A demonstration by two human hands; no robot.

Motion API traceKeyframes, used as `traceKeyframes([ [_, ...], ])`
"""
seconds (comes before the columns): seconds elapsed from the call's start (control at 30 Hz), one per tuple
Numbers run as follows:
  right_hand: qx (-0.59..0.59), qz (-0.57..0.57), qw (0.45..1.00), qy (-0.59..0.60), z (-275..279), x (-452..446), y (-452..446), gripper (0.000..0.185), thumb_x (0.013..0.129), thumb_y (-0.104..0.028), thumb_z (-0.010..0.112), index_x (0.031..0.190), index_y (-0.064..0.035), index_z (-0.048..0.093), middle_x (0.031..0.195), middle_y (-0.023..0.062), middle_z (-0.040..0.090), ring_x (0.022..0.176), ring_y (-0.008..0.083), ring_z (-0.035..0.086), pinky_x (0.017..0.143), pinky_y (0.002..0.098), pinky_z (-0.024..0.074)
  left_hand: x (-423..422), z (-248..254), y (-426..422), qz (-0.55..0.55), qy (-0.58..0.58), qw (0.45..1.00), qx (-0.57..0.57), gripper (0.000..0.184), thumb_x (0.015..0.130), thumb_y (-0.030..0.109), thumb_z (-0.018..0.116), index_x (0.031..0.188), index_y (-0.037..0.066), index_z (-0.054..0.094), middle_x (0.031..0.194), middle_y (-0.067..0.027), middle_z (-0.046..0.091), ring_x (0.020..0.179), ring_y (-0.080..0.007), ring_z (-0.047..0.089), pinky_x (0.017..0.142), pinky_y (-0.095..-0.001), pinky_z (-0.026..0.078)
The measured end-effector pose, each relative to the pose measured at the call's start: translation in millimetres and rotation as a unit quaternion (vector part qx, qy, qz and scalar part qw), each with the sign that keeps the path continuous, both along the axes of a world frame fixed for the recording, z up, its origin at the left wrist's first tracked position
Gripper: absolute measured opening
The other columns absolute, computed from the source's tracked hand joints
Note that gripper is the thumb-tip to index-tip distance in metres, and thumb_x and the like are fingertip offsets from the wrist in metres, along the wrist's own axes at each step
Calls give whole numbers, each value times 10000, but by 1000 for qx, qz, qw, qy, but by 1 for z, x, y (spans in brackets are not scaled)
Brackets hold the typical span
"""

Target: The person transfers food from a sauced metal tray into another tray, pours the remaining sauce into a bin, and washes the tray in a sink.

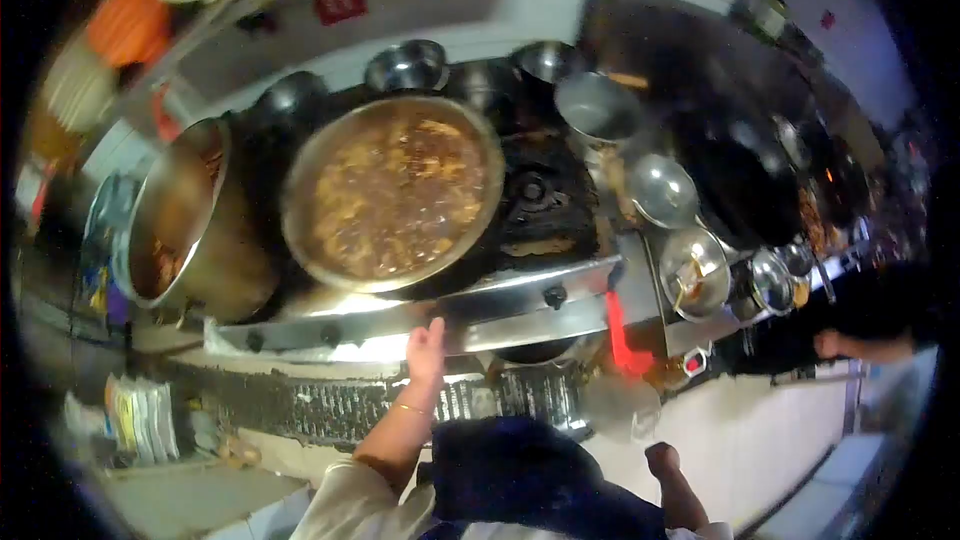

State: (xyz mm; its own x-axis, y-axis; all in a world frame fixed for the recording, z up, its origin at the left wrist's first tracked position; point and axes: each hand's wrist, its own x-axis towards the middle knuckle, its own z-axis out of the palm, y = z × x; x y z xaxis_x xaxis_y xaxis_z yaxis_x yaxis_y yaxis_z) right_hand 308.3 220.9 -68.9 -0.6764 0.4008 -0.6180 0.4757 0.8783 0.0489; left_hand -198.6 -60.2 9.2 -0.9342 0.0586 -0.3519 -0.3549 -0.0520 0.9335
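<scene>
My left hand (427,350) is at the steel front edge of the stove (500,318), fingers stretched upward and nothing visible in it. Just beyond it, a wide metal pan (300,240) holds brown bubbling liquid with yellowish pieces (400,195). Low on the right, my right hand (662,458) is closed; what it grips, if anything, is too blurred to tell. A greyish round thing (618,405) lies just up and left of that hand, and a red-handled object (626,340) hangs at the stove edge above it.
A tall pot (240,250) stands left of the pan. An unoccupied burner (535,192) is right of it. Metal bowls (663,190) line the back and right. Another person's hand (828,343) reaches in at the far right. A dark grate (300,405) runs below the stove.
</scene>
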Motion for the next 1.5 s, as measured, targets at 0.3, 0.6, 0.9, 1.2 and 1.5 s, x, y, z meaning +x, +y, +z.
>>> traceKeyframes([
  [0.3,-137,-306,942,18,18,4,-91,227,803,-266,530,765,-80,654,842,138,646,826,316,607,724,420,474,-30,28,-16,-216,496,676,-501,374,678,277,747,555,116,433,542,-58,490,533,-278,503,551,-400,382],
  [0.6,-142,-411,891,127,11,38,-95,342,827,-373,523,854,-61,660,923,171,639,877,357,591,769,454,465,3,36,-9,-178,356,802,-445,305,708,202,746,717,52,480,558,-52,496,496,-205,481,499,-349,413],
  [0.9,-105,-545,823,119,11,137,-103,388,821,-389,494,809,-40,664,911,192,638,882,359,599,781,440,470,78,-25,-16,-454,258,713,-468,302,747,344,654,828,53,650,751,-152,650,718,-308,631,683,-394,496],
  [1.2,-123,-504,855,3,-100,316,-217,448,853,-390,392,973,-54,663,1046,188,620,981,352,581,884,420,449,193,-10,73,-641,208,552,-491,399,706,483,650,885,130,699,867,-134,667,838,-298,638,741,-400,503],
  [1.5,-94,-688,720,7,-50,327,-269,459,829,-414,421,908,-35,667,1009,192,625,968,345,590,868,399,458,245,-16,184,-754,293,431,-400,445,752,477,622,1007,112,630,883,-104,665,849,-265,635,730,-357,495],
])
